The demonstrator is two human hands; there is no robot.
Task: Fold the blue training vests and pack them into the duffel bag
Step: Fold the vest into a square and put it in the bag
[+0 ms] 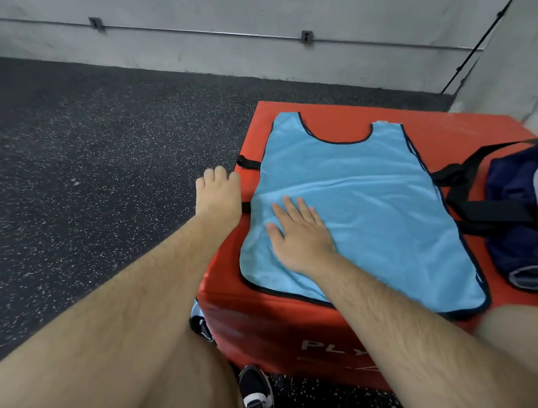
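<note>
Where right grip (300,233) rests, vest (353,180) lies beneath.

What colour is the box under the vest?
The box is red; the head view shows it.

Padded box (299,327) is showing red-orange, pale lettering on its near face. Vest (354,199) lying on top of box is reading light blue with dark edging. Duffel bag (521,246) at box's right edge is showing navy, black straps. Floor (71,151) left of box is showing black with white speckle.
</note>
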